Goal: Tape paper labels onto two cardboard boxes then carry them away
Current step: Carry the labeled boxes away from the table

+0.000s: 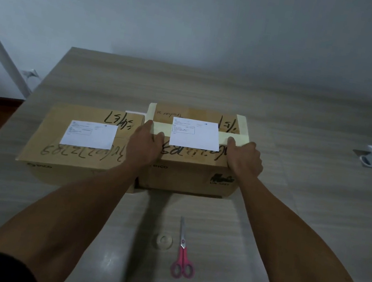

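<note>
Both hands (145, 143) (245, 158) flat on label tape (225, 137)

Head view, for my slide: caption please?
Both hands press tape across a label on a box.

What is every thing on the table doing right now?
Right box: closed, label on top.
Right label: lies under a strip of tape.
Left box: closed, touching the right box.
Left label: lies flat, no tape seen on it.
Left hand: presses the strip's left end.
Right hand: presses its right end.
Scissors: closed, flat on the table.
Tape roll: lies flat.
</note>
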Motion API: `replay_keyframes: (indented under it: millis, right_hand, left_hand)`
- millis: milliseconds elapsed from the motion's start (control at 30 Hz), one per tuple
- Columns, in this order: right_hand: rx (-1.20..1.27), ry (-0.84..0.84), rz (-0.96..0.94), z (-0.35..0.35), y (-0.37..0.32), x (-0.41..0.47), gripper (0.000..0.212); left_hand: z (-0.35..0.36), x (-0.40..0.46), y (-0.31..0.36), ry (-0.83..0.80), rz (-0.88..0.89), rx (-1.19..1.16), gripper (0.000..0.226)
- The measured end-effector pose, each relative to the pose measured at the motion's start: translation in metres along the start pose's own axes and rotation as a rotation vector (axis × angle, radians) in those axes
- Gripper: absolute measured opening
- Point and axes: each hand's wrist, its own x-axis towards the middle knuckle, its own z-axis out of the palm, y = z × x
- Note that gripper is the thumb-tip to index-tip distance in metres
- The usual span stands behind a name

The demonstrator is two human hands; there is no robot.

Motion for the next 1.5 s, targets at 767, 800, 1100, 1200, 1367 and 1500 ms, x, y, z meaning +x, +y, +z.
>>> replay_keyframes:
  millis: [767, 800, 1100, 1200, 1367, 1500]
  right_hand:
    - [0.194, 0.091, -0.403, -0.129, -0.148, -0.08, 0.06]
    - [0.193, 0.075, -0.424, -0.126, -0.157, -0.089, 0.059]
    - [0.23, -0.08, -0.661, -0.073, -0.246, -0.208, 0.057]
    - [0.232, -0.155, -0.75, -0.047, -0.275, -0.273, 0.057]
    - [0.246, -0.281, -0.861, -0.003, -0.305, -0.384, 0.058]
    - [0.237, -0.407, -0.972, 0.031, -0.319, -0.495, 0.061]
  left_hand:
    - [-0.211, -0.034, 0.087, 0.366, -0.021, 0.106, 0.049]
    - [-0.221, -0.039, 0.079, 0.381, -0.038, 0.107, 0.049]
    - [-0.334, -0.116, -0.006, 0.576, -0.221, 0.157, 0.046]
    - [-0.379, -0.162, -0.049, 0.663, -0.312, 0.113, 0.044]
    - [-0.443, -0.241, -0.116, 0.775, -0.446, 0.141, 0.048]
    - [-0.498, -0.324, -0.175, 0.865, -0.564, 0.164, 0.053]
